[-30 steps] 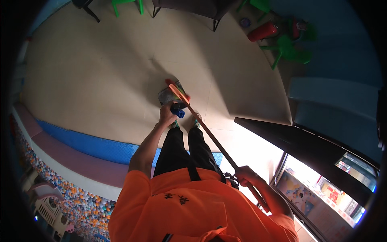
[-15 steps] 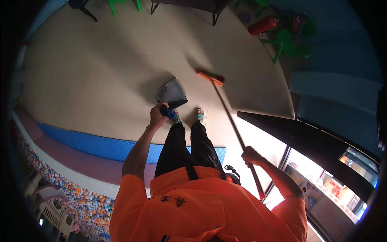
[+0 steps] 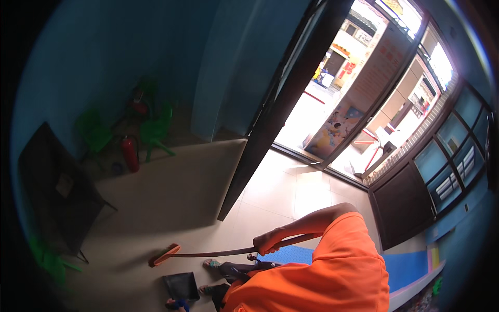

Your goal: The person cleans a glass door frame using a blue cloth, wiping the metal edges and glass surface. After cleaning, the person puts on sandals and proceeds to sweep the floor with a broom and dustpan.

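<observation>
A broom with an orange head (image 3: pixel 165 255) and green bristles is held off to the side of my feet. Its long dark handle (image 3: pixel 218 254) runs back to my right hand (image 3: pixel 267 243), which is wrapped round it. Close to the broom head, a dark grey dustpan (image 3: pixel 181 286) stands by my sandalled feet. My left hand (image 3: pixel 170 303) shows only at the lower edge, closed on the dustpan's blue-wrapped handle (image 3: pixel 182 306). The rest of my left arm is out of view.
A dark door (image 3: pixel 280 93) stands open beside a bright glass doorway. A red fire extinguisher (image 3: pixel 130 154) is near green chairs (image 3: pixel 156 128) by the blue wall. A dark folding panel (image 3: pixel 62 187) stands at left. Blue matting (image 3: pixel 403 270) lies at lower right.
My view has swung to the right, bringing the doorway into sight. Both hands keep hold of the broom and dustpan; the broom head now appears nearer the dustpan.
</observation>
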Available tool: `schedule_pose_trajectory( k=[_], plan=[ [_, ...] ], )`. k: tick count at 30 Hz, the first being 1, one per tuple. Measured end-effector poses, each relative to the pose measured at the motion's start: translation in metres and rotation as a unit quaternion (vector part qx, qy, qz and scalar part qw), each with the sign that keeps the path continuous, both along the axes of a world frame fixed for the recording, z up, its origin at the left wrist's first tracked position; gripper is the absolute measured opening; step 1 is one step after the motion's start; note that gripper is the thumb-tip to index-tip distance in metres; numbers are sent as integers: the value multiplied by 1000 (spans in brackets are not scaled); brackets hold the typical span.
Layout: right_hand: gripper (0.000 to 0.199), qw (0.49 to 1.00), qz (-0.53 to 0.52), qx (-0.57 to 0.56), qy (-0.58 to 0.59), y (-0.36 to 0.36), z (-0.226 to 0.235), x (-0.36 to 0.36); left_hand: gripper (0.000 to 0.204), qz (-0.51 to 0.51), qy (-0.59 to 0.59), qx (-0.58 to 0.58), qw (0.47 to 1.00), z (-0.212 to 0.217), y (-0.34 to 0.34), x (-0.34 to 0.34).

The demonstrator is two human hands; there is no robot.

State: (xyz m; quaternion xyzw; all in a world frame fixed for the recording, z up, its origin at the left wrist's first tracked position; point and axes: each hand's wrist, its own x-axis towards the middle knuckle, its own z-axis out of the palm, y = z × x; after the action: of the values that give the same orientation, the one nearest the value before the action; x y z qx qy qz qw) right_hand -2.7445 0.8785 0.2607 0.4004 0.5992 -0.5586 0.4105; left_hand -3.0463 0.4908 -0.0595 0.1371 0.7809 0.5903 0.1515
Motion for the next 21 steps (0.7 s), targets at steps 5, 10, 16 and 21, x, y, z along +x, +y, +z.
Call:
schedule_pose_trajectory(
  k=[5,10,16,21],
  plan=[
    [11,995,-43,68,62,2,-4,-11,18,33,18,-130,991,-24,-11,-19],
    [10,900,15,-15,435,11,-126,35,14,-126,16,-169,977,15,28,-5],
    [20,972,-110,-205,37,-21,-165,-3,13,-143,1,-205,968,43,38,8],
    [27,921,-167,-352,-1,8,-63,13,12,-182,1,-254,950,59,56,17]
  ],
)
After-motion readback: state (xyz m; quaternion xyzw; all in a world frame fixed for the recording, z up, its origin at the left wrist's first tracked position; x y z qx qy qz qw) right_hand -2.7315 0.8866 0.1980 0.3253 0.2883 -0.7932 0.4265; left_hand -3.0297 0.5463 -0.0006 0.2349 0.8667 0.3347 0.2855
